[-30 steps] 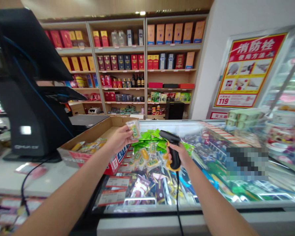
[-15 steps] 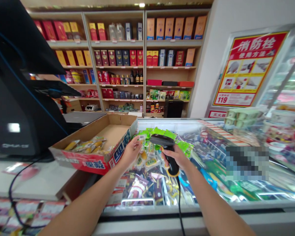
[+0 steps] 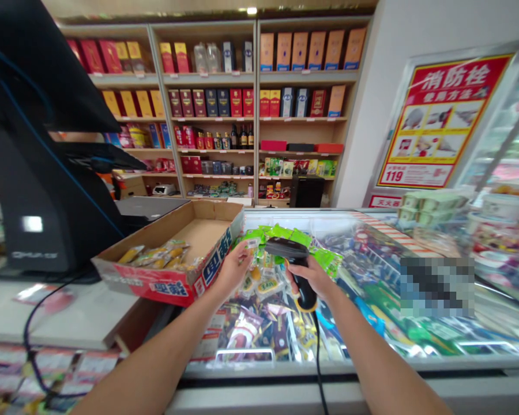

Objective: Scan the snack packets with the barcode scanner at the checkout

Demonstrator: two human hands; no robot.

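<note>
My right hand (image 3: 310, 275) is wrapped round the grip of a black barcode scanner (image 3: 286, 248), its head turned left. A cable runs down from the grip. Just left of the scanner's head, my left hand (image 3: 236, 266) pinches a small clear packet (image 3: 252, 244) with a barcode label on it. Below and between the hands, several small snack packets (image 3: 268, 285) with yellowish contents lie on the glass lid of a chest freezer (image 3: 242, 373). Bright green packets (image 3: 296, 235) lie behind the scanner, partly hidden by it.
An open cardboard box (image 3: 145, 283) with several yellow snack packets stands to the left. Behind it is a dark checkout terminal (image 3: 38, 230). Egg cartons (image 3: 432, 200) and tubs stand at the right. Shelves (image 3: 211, 119) of boxed goods line the back wall.
The view has shifted slightly. Both hands keep their hold on the packet and the barcode scanner, with hardly any movement between them.
</note>
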